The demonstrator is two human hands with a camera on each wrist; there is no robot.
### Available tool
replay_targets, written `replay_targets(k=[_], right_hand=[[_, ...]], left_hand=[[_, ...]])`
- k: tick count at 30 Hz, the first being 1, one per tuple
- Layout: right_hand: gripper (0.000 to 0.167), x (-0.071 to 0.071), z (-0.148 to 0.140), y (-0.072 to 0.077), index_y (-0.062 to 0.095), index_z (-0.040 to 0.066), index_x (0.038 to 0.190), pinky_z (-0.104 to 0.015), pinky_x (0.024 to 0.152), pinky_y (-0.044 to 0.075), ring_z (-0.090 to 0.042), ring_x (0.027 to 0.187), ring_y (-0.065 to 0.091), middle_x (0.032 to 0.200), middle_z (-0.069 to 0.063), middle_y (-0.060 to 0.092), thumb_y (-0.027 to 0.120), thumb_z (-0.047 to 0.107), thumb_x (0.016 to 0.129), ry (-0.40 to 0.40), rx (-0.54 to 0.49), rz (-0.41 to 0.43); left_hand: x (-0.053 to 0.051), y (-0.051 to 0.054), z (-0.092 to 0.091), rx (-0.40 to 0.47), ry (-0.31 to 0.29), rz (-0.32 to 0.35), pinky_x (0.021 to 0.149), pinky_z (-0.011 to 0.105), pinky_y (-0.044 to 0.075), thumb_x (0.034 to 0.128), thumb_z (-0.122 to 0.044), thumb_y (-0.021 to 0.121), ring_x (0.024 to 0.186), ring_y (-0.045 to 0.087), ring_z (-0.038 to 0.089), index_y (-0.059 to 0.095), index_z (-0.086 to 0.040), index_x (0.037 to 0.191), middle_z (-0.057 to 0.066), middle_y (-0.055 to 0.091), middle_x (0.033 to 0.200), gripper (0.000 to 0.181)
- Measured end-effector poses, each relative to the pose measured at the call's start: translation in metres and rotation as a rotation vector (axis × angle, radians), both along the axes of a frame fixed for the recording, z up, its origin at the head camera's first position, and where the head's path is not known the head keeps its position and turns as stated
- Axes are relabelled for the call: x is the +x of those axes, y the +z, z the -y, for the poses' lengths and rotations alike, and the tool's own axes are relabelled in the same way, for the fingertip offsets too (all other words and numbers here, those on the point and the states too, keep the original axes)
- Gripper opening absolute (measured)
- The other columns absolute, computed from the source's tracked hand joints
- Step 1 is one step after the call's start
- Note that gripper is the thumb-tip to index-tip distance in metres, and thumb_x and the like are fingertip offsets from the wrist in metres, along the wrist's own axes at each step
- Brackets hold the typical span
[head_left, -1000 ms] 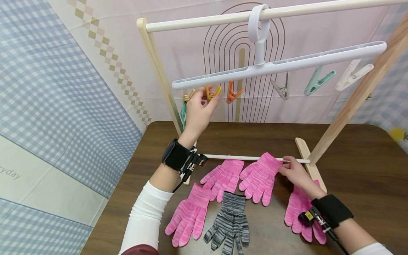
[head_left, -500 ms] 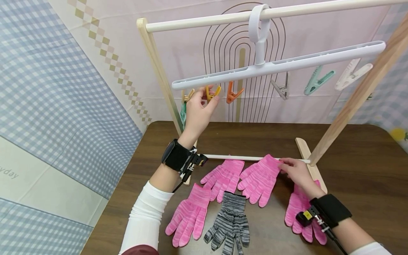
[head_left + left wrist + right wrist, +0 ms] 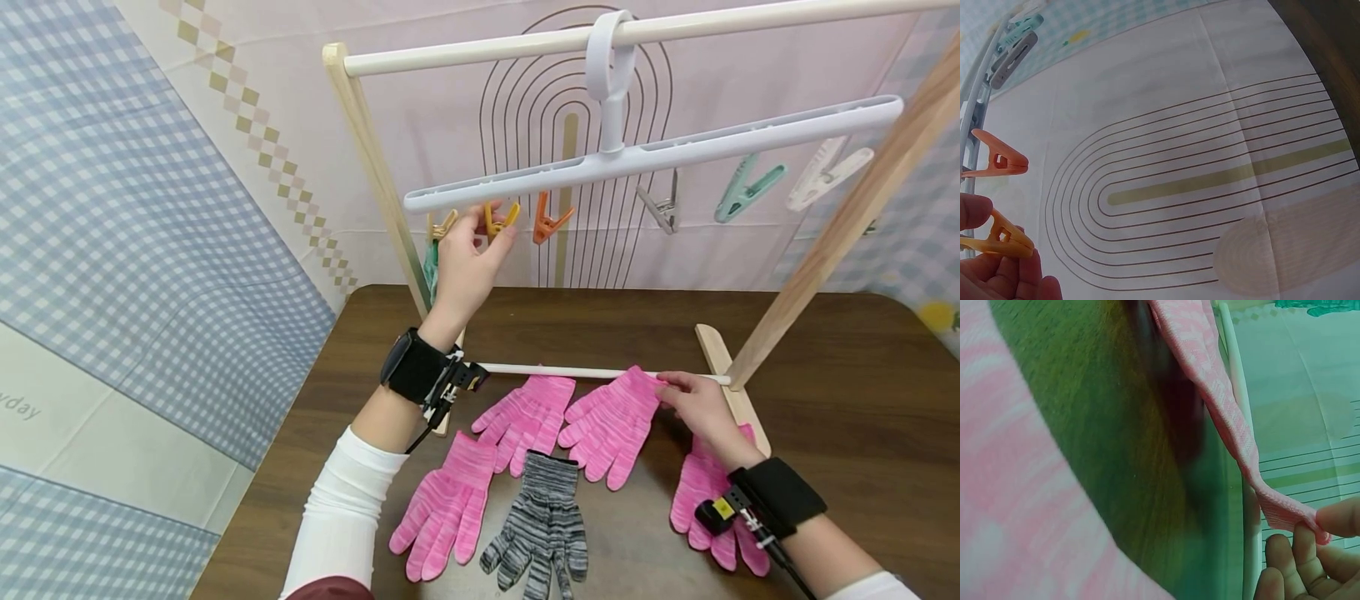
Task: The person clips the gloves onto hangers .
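Note:
My left hand [image 3: 468,262] is raised to the hanger and grips a yellow clothespin [image 3: 501,221] under its left part. In the left wrist view that yellow clothespin [image 3: 1007,240] sits between thumb and fingers. Low on the right, my right hand [image 3: 701,408] pinches the cuff corner of a pink glove [image 3: 609,427]. The right wrist view has this glove [image 3: 1229,419] seen edge-on, its cuff between thumb and fingertips. Beside the left hand, a tan clothespin [image 3: 442,225] has something green hanging below it, mostly hidden.
A white hanger [image 3: 652,158] hangs on the wooden rack's top bar [image 3: 465,54]. Orange [image 3: 551,218], grey [image 3: 663,204], teal [image 3: 748,190] and white clothespins [image 3: 828,175] hang along it. On the table lie more pink gloves [image 3: 450,504] and a grey striped glove [image 3: 542,517].
My right hand has moved slightly toward me, shifting the pink glove a little the same way. The left hand stays at the yellow clothespin.

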State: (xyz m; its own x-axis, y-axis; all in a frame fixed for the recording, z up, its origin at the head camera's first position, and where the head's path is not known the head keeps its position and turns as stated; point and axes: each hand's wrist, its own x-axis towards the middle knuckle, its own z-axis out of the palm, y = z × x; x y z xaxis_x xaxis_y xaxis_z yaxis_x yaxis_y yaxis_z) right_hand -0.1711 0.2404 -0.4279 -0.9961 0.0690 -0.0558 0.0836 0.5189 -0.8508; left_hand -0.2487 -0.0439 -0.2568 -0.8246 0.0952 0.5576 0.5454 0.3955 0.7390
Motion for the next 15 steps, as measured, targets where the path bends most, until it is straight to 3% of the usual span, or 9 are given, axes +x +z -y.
replay_targets(k=[7,11,15], right_hand=[[0.04,0.0024,0.0008,0.0035,0.048,-0.011,0.118,-0.025,0.062,0.045,0.005,0.066,0.052,0.088,-0.003,0.063,0.05,0.015,0.087,-0.01,-0.06,0.056],[0.04,0.0036,0.0024,0.0048,0.05,-0.01,0.116,-0.024,0.062,0.045,0.002,0.066,0.051,0.085,0.004,0.06,0.053,0.016,0.086,-0.018,-0.057,0.062],[0.037,0.005,0.0043,0.0059,0.053,-0.008,0.114,-0.022,0.06,0.043,-0.002,0.066,0.048,0.083,0.004,0.057,0.053,0.016,0.086,-0.022,-0.033,0.045]], left_hand=[[-0.0001,-0.0012,0.0007,-0.011,0.012,-0.003,0.079,0.033,0.041,0.084,-0.021,0.057,0.092,0.051,0.016,0.054,-0.006,0.116,0.007,0.06,0.101,0.036],[0.0,-0.0011,0.0009,-0.018,0.017,-0.006,0.076,0.025,0.039,0.084,-0.022,0.057,0.092,0.052,0.015,0.054,-0.007,0.116,0.006,0.06,0.101,0.036],[0.0003,-0.0013,0.001,-0.015,0.011,-0.004,0.078,0.025,0.039,0.0841,-0.022,0.057,0.093,0.052,0.015,0.054,-0.007,0.116,0.006,0.06,0.102,0.036]])
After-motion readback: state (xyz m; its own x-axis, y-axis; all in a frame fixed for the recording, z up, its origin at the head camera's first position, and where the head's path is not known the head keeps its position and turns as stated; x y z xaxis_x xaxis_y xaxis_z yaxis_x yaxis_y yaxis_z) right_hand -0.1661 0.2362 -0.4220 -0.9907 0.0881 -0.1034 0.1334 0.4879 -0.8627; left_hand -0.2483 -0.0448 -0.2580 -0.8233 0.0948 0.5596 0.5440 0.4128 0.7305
